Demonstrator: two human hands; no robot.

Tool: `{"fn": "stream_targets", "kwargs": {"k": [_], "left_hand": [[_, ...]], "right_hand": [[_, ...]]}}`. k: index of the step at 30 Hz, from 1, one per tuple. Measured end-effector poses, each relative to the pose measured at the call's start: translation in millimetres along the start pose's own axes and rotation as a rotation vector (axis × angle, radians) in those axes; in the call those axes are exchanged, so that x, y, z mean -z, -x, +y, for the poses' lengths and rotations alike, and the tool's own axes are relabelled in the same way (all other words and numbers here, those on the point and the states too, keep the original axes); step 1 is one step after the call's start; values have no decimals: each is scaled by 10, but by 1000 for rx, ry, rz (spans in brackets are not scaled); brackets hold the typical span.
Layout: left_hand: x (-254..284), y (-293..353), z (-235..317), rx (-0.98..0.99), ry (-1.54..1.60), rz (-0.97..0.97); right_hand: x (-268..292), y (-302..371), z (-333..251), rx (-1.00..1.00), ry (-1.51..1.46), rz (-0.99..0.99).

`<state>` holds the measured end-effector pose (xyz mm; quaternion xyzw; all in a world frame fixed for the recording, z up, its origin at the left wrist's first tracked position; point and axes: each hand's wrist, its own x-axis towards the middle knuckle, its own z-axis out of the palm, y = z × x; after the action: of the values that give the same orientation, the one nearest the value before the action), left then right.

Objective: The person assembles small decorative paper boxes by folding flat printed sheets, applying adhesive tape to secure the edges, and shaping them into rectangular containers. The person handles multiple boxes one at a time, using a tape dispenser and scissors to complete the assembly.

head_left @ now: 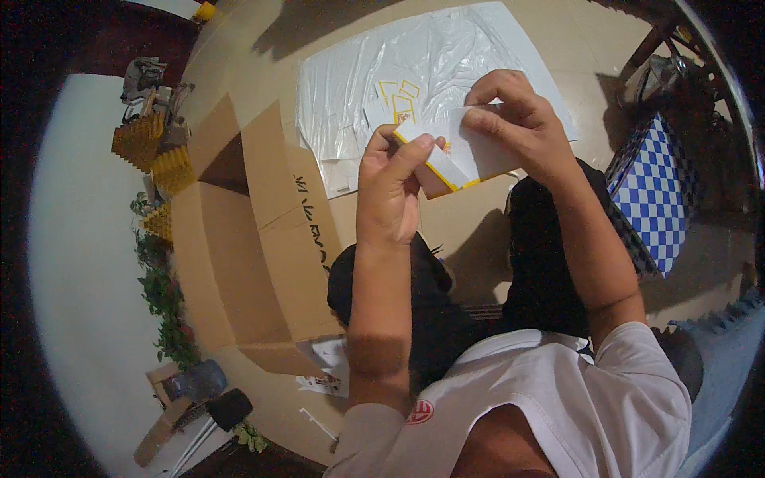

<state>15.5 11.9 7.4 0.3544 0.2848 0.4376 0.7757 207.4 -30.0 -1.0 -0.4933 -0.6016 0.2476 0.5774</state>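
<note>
In front of me, a folded white paperboard piece with yellow edges (483, 151) is held between both hands. My left hand (390, 183) grips its left end, the thumb lying on top near the yellow strip. At its upper edge, my right hand (518, 119) is closed in a pinch, thumb against fingers. A white flap stands up between the two hands. Just beyond, several flat white pieces with yellow outlines (396, 97) lie on a board covered in clear plastic (446, 52). The underside of the held piece is hidden.
A large open cardboard box (275, 231) stands close at my left, papers (328, 354) by its near end. A blue-and-white checkered box-like thing (655, 195) is at the right. Green plants (163, 295) and yellow stacked items (143, 142) line the far left.
</note>
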Motion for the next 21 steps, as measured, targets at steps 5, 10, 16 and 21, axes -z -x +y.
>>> {"fn": "stream_targets", "kwargs": {"k": [5, 10, 16, 21], "left_hand": [[20, -3, 11, 4, 54, 67], [-79, -3, -53, -27, 114, 152], [-48, 4, -140, -57, -6, 180], [-104, -6, -145, -142, -265, 85]], "right_hand": [[24, -7, 17, 27, -69, 61], [99, 51, -23, -9, -45, 34], [78, 100, -171, -54, 18, -1], [70, 121, -21, -149, -90, 90]]}}
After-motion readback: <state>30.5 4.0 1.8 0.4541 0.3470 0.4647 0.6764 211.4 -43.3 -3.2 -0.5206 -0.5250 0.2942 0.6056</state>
